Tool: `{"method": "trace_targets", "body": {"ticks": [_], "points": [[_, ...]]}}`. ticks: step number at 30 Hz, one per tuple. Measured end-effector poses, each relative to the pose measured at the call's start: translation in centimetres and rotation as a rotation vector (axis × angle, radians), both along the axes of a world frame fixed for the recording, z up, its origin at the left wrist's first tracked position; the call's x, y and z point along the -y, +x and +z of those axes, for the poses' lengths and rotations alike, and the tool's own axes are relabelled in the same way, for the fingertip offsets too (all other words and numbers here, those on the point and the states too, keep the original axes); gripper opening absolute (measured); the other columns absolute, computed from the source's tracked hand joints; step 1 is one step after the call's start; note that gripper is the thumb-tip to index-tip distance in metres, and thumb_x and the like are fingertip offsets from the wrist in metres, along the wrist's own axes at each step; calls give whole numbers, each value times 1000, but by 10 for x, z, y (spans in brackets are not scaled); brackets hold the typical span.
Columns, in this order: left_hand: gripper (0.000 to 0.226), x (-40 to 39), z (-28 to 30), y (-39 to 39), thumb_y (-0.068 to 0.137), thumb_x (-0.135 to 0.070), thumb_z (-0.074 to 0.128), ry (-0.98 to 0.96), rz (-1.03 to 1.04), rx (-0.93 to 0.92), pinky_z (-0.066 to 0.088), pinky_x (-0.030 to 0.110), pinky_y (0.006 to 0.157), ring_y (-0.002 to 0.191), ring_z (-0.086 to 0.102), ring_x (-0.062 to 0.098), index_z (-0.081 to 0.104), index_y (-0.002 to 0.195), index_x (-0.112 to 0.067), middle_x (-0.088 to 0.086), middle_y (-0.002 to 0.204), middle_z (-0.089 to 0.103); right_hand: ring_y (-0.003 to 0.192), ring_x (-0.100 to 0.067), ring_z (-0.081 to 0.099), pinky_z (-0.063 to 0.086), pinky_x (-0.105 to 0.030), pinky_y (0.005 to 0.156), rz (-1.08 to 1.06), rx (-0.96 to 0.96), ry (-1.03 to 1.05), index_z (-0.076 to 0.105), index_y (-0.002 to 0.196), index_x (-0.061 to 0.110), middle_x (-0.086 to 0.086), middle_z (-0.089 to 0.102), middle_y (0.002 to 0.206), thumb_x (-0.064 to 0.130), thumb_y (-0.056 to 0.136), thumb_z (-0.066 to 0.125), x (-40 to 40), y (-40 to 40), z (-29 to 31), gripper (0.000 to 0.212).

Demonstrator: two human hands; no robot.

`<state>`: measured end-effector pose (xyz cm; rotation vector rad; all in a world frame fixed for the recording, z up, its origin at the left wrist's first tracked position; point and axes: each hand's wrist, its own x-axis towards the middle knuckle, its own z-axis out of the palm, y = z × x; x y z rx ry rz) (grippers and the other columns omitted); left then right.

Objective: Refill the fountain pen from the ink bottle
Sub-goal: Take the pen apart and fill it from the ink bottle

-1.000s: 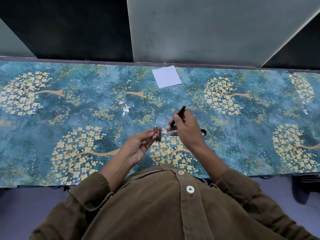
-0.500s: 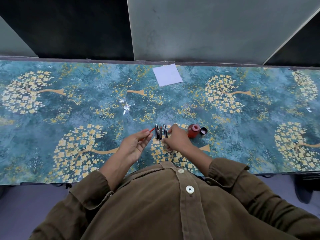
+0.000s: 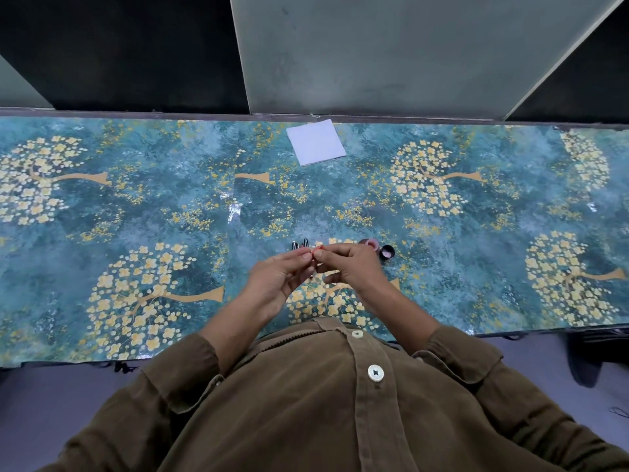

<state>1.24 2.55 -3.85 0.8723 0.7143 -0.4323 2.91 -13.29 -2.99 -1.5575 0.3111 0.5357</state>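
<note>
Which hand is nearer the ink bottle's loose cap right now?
Right. The right hand sits just beside the cap, with the open ink bottle at its far edge; the left hand is farther off, across the red piece both pinch.

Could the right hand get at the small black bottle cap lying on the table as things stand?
Probably yes, once freed. The small black bottle cap lies uncovered beside the right hand, past the open ink bottle. But that hand shares a pinch on a small red part with the left hand.
</note>
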Motion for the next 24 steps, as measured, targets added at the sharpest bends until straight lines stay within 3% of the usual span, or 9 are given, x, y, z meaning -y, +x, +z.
{"method": "trace_targets", "body": {"ticks": [6,10,12,16,20,24], "points": [[16,30,14,9,84,-5,74,426,-278,333,62,34,78,79,74,20,79,100,-9,9,85,78,72,-11,72,58,-29,61,-120,229,-200,79,101,12,1,78,88,18,89,74,30,-6,11,14],[15,52,16,20,83,-15,77,652,-425,530,60,27,74,78,74,7,80,98,-18,-1,84,79,83,-16,75,63,-40,74,-175,332,-371,79,102,19,0,77,94,28,86,74,44,-9,8,20],[15,60,19,26,83,-15,77,703,-451,603,60,26,75,78,74,5,80,97,-18,-2,85,79,82,-17,75,63,-41,75,-186,369,-392,79,104,17,-1,76,99,28,87,73,49,-8,10,22],[11,77,21,44,82,-13,76,732,-495,673,57,21,68,74,74,4,81,92,-16,-4,80,78,84,-11,72,59,-23,76,-206,447,-490,78,106,12,-5,75,102,17,90,71,65,2,21,18],[6,92,19,58,81,-14,78,770,-505,710,54,21,61,67,70,4,80,87,-13,-2,75,77,91,-13,70,59,-37,85,-175,454,-544,79,106,15,-2,74,100,20,89,71,81,14,22,19],[7,100,8,59,79,-12,77,793,-490,679,58,31,65,69,71,10,79,84,-15,-1,75,77,89,-13,69,58,-36,83,-104,468,-568,78,105,18,-1,74,98,21,90,71,89,18,18,18]]}}
